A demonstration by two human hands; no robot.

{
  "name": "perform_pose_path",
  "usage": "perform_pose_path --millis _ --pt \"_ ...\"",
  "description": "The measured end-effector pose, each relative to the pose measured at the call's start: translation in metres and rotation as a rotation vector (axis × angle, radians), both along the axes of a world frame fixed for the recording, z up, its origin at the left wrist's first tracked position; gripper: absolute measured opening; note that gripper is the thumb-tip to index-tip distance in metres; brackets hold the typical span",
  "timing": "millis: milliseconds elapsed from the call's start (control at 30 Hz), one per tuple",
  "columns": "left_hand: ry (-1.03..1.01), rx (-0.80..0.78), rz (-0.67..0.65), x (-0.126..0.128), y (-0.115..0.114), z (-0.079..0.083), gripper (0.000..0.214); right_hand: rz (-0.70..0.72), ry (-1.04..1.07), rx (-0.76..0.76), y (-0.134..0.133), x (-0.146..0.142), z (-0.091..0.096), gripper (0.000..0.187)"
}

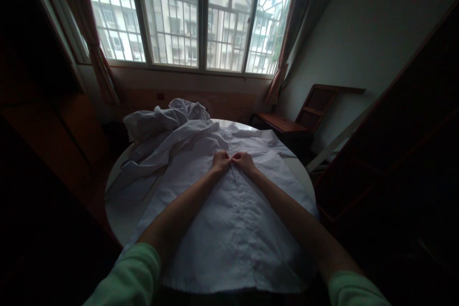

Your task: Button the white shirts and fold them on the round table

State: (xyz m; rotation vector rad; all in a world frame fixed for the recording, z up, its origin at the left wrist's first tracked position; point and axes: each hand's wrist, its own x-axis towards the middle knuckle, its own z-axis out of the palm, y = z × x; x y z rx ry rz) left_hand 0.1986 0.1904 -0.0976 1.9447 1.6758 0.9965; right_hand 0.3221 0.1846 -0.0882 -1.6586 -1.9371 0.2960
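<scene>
A white shirt [204, 229] lies spread out, its collar end away from me and its hem towards me, with the front placket running down the middle. My left hand [222, 160] and my right hand [244, 161] meet at the upper part of the placket. Both are closed in a pinch on the shirt's front edges, fingertips almost touching. Whether a button sits between the fingers is too small to make out. One sleeve reaches out on the right side.
The shirt lies on a round white table [122, 220]. Crumpled white cloth [168, 119] is heaped at its back left. Beyond stand a wooden chair [287, 122] at the right and a barred window [172, 24]. Dark furniture [387, 167] flanks the right side.
</scene>
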Motion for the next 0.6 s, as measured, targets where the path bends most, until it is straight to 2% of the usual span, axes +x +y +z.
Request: perform_pose_path --millis 167,367,600 --pt "-0.034 0.042 -0.041 -0.0018 0.0012 -0.0020 0.013 0.019 -0.087 -0.041 -0.0018 0.0001 0.0031 0.018" --pt "-0.042 0.050 -0.028 0.0017 -0.0012 -0.0025 0.012 0.000 -0.155 -0.063 -0.0042 -0.0008 0.0036 0.019" --pt "-0.028 0.085 -0.020 0.0044 -0.0018 -0.0026 0.007 -0.011 -0.162 -0.027 -0.0062 -0.0019 0.0007 0.018"
